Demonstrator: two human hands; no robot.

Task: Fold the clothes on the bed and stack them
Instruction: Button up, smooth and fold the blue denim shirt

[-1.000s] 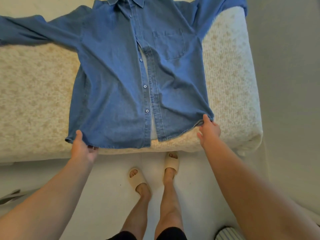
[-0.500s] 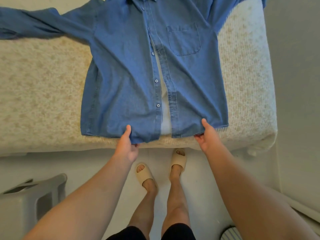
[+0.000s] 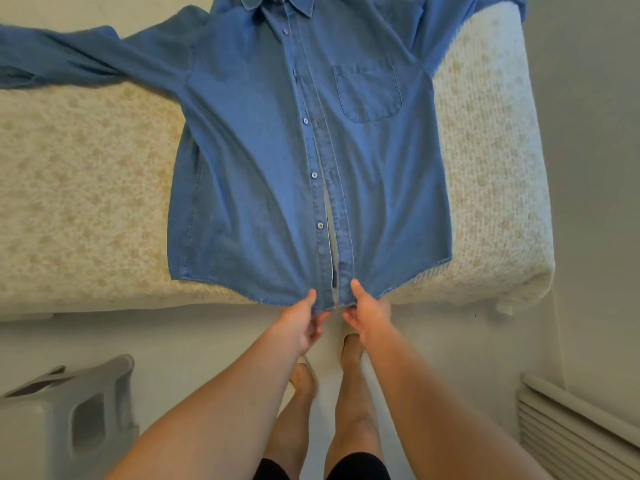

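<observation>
The denim button-up shirt (image 3: pixel 263 161) lies face up and spread across the bed (image 3: pixel 86 188), collar at the far side and hem at the near edge, likely so it sits flat before any fold. At that hem, the left hand (image 3: pixel 302 323) pinches the button-side front and the right hand (image 3: pixel 367 315) pinches the buttonhole side — thumbs on top, fingers tucked beneath — seemingly to draw the open placket together. A grey laundry basket (image 3: pixel 69 417) stands on the floor, below-left of the shirt.
</observation>
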